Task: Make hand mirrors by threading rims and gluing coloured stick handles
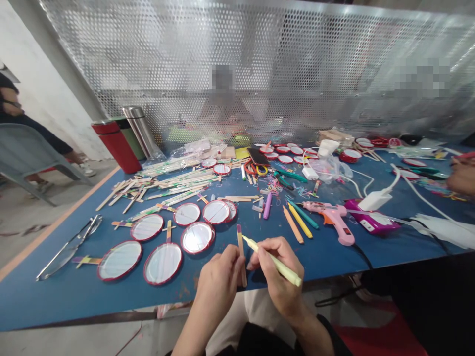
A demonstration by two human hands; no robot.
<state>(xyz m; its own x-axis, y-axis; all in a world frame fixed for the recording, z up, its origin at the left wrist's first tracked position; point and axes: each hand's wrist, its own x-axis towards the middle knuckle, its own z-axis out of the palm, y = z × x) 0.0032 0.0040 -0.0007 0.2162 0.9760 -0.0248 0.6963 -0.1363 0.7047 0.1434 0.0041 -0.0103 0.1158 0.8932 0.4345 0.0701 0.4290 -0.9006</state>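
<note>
My left hand (220, 272) is closed on a wooden craft stick (243, 264), which stands out above the fingers and has purple and yellow colouring at its upper end. In my right hand (280, 269) is a pale yellow marker (285, 271), its tip touching or almost touching the stick just below the purple part. To the left lie several round, red-rimmed discs, such as one disc (163, 263) with a coloured stick handle (169, 231). An orange marker (293, 225), a yellow marker (300, 221) and a teal marker (305, 216) rest to the right, and a purple marker (267, 205) lies farther back.
A pink glue gun (336, 220) and a purple power strip (371, 220) with white cables lie at right. Craft sticks (178, 183), scissors (256, 169) and pliers (284, 179) spread behind. Eyeglasses (70, 247) and bottles (117, 146) are at left. Another person's hand (462, 175) shows far right.
</note>
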